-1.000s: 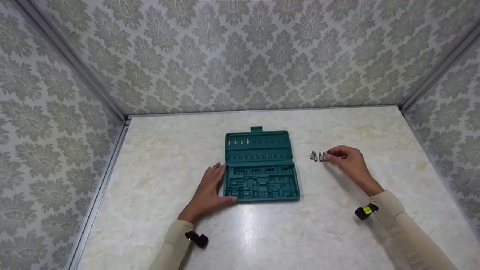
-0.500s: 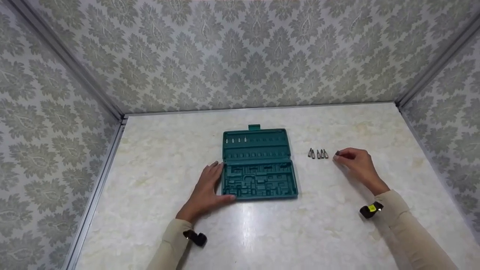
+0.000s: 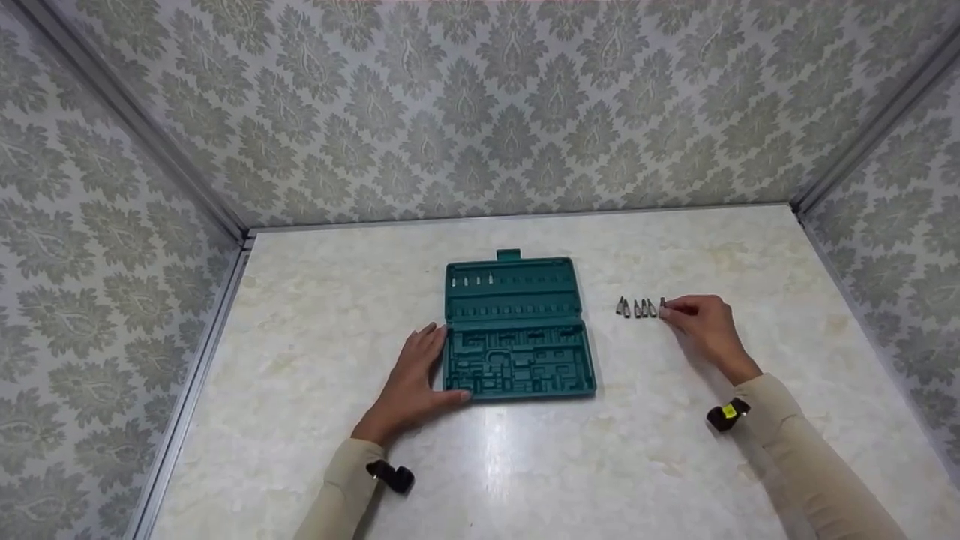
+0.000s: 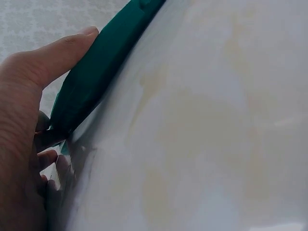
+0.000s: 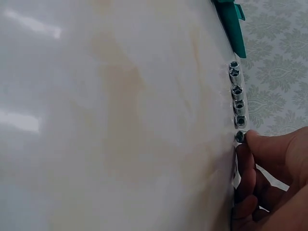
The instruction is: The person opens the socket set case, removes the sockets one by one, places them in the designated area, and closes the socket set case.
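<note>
A green plastic socket-set case [image 3: 517, 382] lies unfolded on the table, its moulded slots facing up. My left hand [image 3: 409, 386] rests against its front left corner, fingers along the left side and thumb along the front edge. To the right of the case stands a short row of bit sockets [image 3: 643, 308], silver with narrow dark tips. At the row's right end my right hand [image 3: 705, 330] pinches one more bit socket [image 5: 240, 136] between thumb and fingers. In the right wrist view, the sockets in the row [image 5: 237, 93] show square openings in their ends.
Several small silver bits [image 3: 478, 281] sit in the upper left slots of the case's far half. The case's latch tab [image 3: 508, 254] sticks out at the back. Patterned walls [image 3: 480, 112] enclose the table [image 3: 525, 472] behind and on both sides.
My right hand moved right, away from the row, with a bit socket, then came back left to the row's end. The left hand stays at the case; the head view shifted slightly.
</note>
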Demonstrator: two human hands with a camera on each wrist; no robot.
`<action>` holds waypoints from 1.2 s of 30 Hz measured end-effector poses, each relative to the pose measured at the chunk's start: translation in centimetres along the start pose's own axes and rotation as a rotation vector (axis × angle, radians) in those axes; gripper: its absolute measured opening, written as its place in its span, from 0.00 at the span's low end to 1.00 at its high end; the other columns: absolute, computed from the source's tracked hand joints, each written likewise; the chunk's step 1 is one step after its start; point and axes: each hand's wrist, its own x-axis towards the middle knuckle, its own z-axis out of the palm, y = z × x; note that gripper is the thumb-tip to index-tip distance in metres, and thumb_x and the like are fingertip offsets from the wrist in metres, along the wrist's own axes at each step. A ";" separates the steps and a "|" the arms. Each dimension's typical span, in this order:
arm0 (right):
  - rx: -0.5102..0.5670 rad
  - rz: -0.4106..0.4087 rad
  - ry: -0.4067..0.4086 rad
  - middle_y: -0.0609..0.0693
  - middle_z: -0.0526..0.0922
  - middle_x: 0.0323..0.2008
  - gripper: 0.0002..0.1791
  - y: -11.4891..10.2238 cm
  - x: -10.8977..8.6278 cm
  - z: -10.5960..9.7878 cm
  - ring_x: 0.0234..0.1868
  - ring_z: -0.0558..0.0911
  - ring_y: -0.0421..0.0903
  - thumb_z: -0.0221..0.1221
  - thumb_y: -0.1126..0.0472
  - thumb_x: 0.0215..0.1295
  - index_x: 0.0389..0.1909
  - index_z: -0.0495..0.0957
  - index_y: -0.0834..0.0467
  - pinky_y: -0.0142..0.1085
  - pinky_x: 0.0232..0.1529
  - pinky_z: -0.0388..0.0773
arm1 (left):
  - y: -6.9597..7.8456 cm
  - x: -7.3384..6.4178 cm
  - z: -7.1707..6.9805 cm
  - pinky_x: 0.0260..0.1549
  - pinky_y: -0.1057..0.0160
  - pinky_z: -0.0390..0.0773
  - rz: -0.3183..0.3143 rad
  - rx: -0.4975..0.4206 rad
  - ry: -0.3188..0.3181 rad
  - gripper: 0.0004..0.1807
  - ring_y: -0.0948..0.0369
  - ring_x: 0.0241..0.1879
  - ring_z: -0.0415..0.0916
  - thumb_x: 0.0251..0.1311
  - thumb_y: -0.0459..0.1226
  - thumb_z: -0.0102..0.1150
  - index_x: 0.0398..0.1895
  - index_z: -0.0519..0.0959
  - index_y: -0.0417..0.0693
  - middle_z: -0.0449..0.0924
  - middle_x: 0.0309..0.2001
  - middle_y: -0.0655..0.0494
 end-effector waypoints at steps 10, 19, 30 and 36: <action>-0.024 -0.012 0.063 0.62 0.92 0.49 0.14 -0.2 -0.1 0.7 0.45 0.86 0.45 0.69 0.60 0.77 0.53 0.91 0.66 0.24 0.39 0.79 | 0.1 -0.3 -0.1 0.85 0.38 0.44 0.006 -0.001 0.009 0.70 0.46 0.90 0.36 0.51 0.71 0.76 0.92 0.51 0.59 0.48 0.90 0.53; -0.013 -0.026 0.097 0.62 0.92 0.50 0.15 0.2 -0.2 1.0 0.47 0.87 0.49 0.69 0.56 0.78 0.54 0.92 0.64 0.24 0.41 0.78 | -0.3 0.0 0.1 0.85 0.37 0.45 0.062 0.001 0.016 0.69 0.41 0.89 0.40 0.54 0.67 0.78 0.91 0.53 0.51 0.52 0.89 0.45; 0.020 0.024 0.111 0.61 0.92 0.49 0.21 -0.2 -0.1 0.9 0.44 0.85 0.43 0.65 0.50 0.82 0.54 0.91 0.65 0.25 0.41 0.78 | -0.4 0.4 -0.1 0.84 0.36 0.45 0.060 -0.003 0.005 0.70 0.42 0.89 0.40 0.53 0.69 0.78 0.92 0.51 0.55 0.50 0.89 0.47; 0.053 0.017 0.120 0.62 0.91 0.47 0.21 -1.5 0.0 0.7 0.41 0.84 0.50 0.64 0.49 0.82 0.54 0.91 0.65 0.29 0.35 0.78 | -0.4 0.1 -0.1 0.85 0.37 0.44 0.048 -0.003 -0.002 0.70 0.44 0.89 0.39 0.53 0.70 0.76 0.92 0.50 0.55 0.49 0.90 0.48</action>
